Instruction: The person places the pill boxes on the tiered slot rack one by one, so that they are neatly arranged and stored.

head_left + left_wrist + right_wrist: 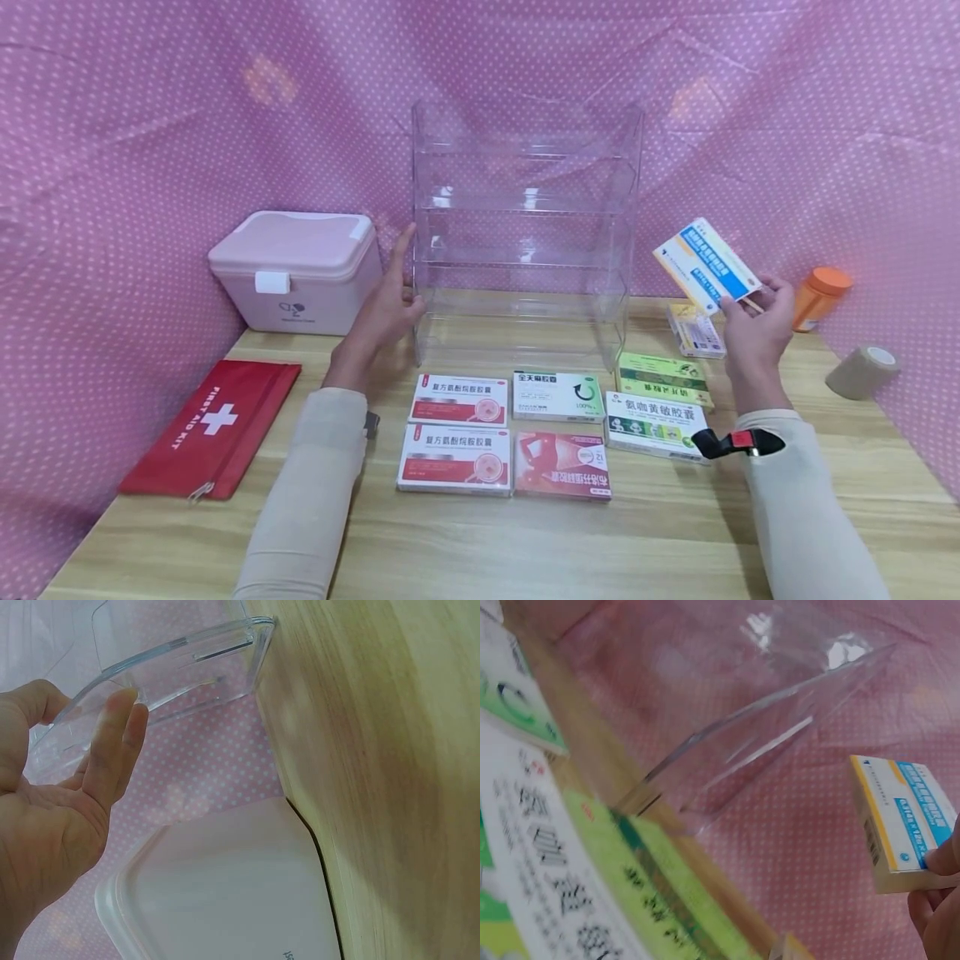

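A wooden table (862,467) stands inside pink dotted cloth walls. From the head view, my left hand (387,304) rests with straight fingers against the left wall of the clear acrylic shelf rack (525,233) at the far middle. My right hand (757,321) pinches a blue-and-white medicine box (705,265), raised to the right of the rack. Six medicine boxes lie near me; a pink first-aid case (296,271) sits far left.

At the left wrist, my fingers (112,746) lie spread on the rack's edge (187,664).

At the right wrist, my fingertips (941,859) pinch the box (900,821) at its corner.
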The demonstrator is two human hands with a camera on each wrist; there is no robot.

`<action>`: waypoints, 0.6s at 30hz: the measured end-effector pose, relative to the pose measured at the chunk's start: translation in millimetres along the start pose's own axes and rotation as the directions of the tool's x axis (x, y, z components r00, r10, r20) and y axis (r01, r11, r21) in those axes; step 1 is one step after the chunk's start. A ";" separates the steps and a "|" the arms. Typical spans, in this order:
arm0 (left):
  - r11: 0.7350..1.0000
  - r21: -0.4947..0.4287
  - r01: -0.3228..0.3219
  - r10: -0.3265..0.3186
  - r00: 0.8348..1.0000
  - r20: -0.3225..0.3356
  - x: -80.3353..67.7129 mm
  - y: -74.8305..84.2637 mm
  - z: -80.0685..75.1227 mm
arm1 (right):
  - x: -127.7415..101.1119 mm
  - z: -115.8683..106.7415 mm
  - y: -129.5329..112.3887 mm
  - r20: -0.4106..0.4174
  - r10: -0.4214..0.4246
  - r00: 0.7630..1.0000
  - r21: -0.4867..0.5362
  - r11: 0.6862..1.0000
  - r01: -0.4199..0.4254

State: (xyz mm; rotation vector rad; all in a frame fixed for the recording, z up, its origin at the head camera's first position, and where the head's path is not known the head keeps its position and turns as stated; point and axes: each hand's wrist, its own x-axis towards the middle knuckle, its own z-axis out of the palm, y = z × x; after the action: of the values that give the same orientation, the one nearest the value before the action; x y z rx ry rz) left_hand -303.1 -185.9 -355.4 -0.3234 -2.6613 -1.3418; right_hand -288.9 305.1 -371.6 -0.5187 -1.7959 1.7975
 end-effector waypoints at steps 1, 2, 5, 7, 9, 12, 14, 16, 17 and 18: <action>1.000 0.001 0.001 -0.001 1.000 0.000 0.0 0.1 0.0 | -0.6 0.4 -3.5 -0.008 -0.020 1.000 0.057 0.998 0.020; 1.000 0.001 0.002 -0.002 1.000 0.001 0.0 0.2 -0.2 | -1.4 0.7 -7.4 -0.014 -0.037 0.999 0.122 0.992 0.038; 1.000 0.002 0.002 -0.002 1.000 0.003 -0.2 0.4 -0.5 | -5.5 2.7 -19.6 -0.025 -0.097 0.995 0.234 0.967 0.100; 1.000 0.003 0.002 -0.002 1.000 0.003 -0.3 0.2 -0.7 | -10.5 4.5 -28.7 -0.016 -0.125 0.992 0.251 0.960 0.125; 1.000 0.007 -0.003 0.003 1.000 0.001 0.0 0.0 -0.4 | -16.9 6.7 -37.8 -0.006 -0.145 0.989 0.249 0.958 0.142; 1.000 0.013 -0.013 0.013 1.000 -0.002 0.7 -1.2 0.1 | -28.0 11.0 -50.2 0.005 -0.182 0.983 0.252 0.952 0.175; 1.000 0.012 -0.019 0.019 1.000 -0.004 0.9 -1.5 0.4 | -35.2 14.3 -57.6 0.009 -0.217 0.976 0.254 0.945 0.208; 1.000 0.009 -0.021 0.021 1.000 -0.005 0.7 -1.6 0.5 | -42.0 17.6 -63.5 0.013 -0.256 0.967 0.271 0.931 0.243; 1.000 0.011 -0.024 0.024 1.000 -0.006 0.6 -1.7 0.5 | -45.0 19.2 -66.0 0.016 -0.278 0.961 0.279 0.924 0.262; 1.000 0.013 -0.025 0.025 1.000 -0.006 0.7 -1.8 0.7 | -48.1 20.7 -67.9 0.020 -0.299 0.954 0.288 0.915 0.281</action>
State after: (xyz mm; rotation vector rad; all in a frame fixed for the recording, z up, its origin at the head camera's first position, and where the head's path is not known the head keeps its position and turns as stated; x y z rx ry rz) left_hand -304.2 -186.3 -357.0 -0.3487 -2.6508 -1.3159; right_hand -257.2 256.7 -308.4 -0.0759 -1.5247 1.8308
